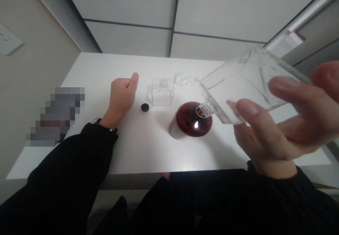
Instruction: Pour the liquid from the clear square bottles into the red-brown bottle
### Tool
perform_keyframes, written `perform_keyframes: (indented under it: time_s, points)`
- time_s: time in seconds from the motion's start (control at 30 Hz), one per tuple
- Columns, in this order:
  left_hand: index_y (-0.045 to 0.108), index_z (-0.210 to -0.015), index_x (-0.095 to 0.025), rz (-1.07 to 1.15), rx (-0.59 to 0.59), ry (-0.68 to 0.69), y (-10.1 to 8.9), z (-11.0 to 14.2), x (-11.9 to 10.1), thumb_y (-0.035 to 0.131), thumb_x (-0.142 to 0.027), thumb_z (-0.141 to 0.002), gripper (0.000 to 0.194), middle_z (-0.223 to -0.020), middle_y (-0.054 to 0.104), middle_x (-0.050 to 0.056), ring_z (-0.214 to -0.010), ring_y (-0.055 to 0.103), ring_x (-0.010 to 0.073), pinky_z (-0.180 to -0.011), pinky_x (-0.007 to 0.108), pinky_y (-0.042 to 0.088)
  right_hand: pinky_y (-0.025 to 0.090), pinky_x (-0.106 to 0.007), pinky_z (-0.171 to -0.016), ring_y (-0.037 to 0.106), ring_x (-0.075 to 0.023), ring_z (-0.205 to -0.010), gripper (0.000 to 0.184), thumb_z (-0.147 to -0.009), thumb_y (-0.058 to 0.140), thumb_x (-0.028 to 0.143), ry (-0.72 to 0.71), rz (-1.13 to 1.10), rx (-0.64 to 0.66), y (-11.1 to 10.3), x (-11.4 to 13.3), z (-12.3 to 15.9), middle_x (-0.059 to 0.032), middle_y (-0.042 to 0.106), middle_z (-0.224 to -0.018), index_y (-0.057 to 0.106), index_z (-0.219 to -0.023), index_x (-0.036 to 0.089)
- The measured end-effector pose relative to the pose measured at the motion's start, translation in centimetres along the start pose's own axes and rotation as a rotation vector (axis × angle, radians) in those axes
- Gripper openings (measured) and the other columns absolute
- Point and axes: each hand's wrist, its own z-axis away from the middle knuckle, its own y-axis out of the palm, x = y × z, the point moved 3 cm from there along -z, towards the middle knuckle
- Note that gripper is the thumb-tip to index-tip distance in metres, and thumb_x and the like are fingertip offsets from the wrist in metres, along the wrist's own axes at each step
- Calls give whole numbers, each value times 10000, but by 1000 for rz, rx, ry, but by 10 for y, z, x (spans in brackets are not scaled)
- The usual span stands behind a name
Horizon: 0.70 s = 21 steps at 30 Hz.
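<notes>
My right hand (280,118) is raised at the right, its fingers and thumb wrapped around a clear square bottle (227,86). The bottle is tilted on its side, with its threaded neck pointing left and slightly down. That neck appears in front of the dark red-brown round bottle (189,123), which stands upright on the table; whether they touch I cannot tell. No liquid shows in the clear bottle. At the left, my left hand (122,95) is closed in a fist with the thumb up, and nothing shows in it. A small black cap (145,107) lies to its right.
A second clear square bottle (162,97) stands uncapped on the white table (140,150), behind the red-brown bottle. A blurred-out dark flat object (57,116) lies at the table's left. Grey-white panels (129,1) rise behind, and a wall socket (9,39) is far left.
</notes>
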Motion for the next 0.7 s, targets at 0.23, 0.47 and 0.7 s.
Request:
perform_keyframes:
  time_s: [0.23,0.47,0.7]
  points:
    - [196,-523,-233,23,-4,30,1,-1,0,518,-490,-1009,637,-508,197,-20,-507,203,138,-543,380,140,437,-491,-1255,604,-184,-1423,384,-863,813,111,-200,-94,42,0,9,-2,210,740,-1236,780,-946,483]
    - [198,-505,-237,37,-13,47,2,-2,6,512,-527,-1022,670,-513,186,-20,-497,192,140,-549,383,132,436,-466,-1270,632,-165,-1387,206,-877,819,188,-144,-61,60,-2,-6,10,189,767,-1116,762,-882,386]
    - [207,-503,-229,62,-4,48,2,-2,6,534,-560,-1016,692,-523,199,-19,-509,186,140,-560,389,136,422,-510,-1259,689,-203,-1302,277,-814,903,378,99,-40,69,1,-18,21,148,759,-872,676,-671,311]
